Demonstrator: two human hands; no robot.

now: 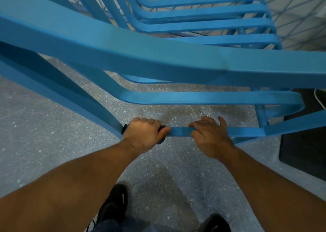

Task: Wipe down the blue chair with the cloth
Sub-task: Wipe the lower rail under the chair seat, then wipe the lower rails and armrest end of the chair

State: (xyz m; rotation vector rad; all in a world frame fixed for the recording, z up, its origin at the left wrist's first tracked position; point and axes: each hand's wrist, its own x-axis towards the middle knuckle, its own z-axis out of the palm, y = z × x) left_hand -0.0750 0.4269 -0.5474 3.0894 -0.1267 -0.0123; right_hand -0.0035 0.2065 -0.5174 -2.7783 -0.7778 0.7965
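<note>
The blue chair (158, 55) with slatted bars fills the upper view, seen from behind and above. A low horizontal crossbar (181, 131) runs between its rear legs. My left hand (143, 134) is closed around a dark cloth (161, 141) pressed onto the left end of that crossbar, where it meets the leg. Only dark edges of the cloth show under the fingers. My right hand (210, 134) rests on the same crossbar a little to the right, fingers curled over its top and thumb raised.
Speckled grey terrazzo floor (53, 143) lies under the chair. A dark mat or box (305, 143) sits at the right beside the rear leg. My two black shoes (112, 207) stand at the bottom edge. A net-like pattern shows behind the seat slats.
</note>
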